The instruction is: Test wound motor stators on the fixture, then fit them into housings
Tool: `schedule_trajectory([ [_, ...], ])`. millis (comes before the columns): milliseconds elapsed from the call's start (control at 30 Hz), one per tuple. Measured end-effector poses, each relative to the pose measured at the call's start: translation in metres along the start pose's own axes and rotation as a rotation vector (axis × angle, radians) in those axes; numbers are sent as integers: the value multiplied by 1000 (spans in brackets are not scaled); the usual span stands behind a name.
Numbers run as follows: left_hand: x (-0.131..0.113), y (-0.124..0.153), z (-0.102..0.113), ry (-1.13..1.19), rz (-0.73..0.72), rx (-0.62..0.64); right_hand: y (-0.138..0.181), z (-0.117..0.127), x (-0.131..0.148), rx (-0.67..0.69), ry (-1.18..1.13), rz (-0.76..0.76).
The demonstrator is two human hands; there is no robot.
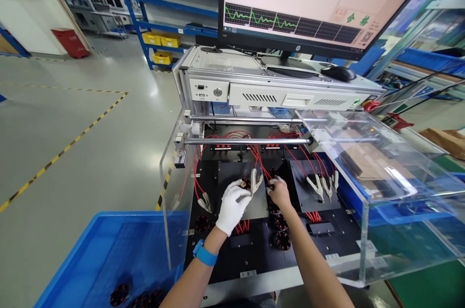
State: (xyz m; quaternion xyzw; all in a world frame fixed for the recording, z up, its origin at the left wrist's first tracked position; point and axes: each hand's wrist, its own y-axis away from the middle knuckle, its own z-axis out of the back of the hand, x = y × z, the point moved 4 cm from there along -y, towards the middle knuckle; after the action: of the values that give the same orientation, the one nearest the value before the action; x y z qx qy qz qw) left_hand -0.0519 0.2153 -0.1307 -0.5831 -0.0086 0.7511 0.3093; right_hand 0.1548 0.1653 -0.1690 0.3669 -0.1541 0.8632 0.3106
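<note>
My left hand (232,204), in a white glove with a blue wristband, is closed on a small dark wound coil part (244,183) over the black test fixture plate (232,254). Beside it hangs a white clip (255,179) on red wires. My right hand (279,191), bare with finger cots, pinches at another clip or part just right of it; what it holds is too small to name. Three dark coil parts (281,239) lie in a row under my right forearm.
A clear acrylic guard (378,172) stands open at the right. More clips on red wires (323,186) hang to the right and left (205,201). A blue bin (109,259) with coil parts sits at lower left. A tester box (269,90) and monitor (308,3) stand behind.
</note>
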Motion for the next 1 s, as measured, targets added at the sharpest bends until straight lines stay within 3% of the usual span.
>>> schedule_trajectory([
  [200, 2, 0, 0, -1, -6, 23, -3, -1, 19, 103, -263, 36],
  [300, 4, 0, -1, -4, -5, 23, -6, -5, 34, 157, -586, -86],
  [400, 4, 0, -1, -4, -10, 17, -7, -12, 42, 53, -773, -255],
  [567, 3, 0, -1, -7, -9, 8, -7, -23, 47, -72, -790, -314],
  [1000, 2, -2, -3, -16, -16, 3, -7, -27, 45, -75, -725, -331],
])
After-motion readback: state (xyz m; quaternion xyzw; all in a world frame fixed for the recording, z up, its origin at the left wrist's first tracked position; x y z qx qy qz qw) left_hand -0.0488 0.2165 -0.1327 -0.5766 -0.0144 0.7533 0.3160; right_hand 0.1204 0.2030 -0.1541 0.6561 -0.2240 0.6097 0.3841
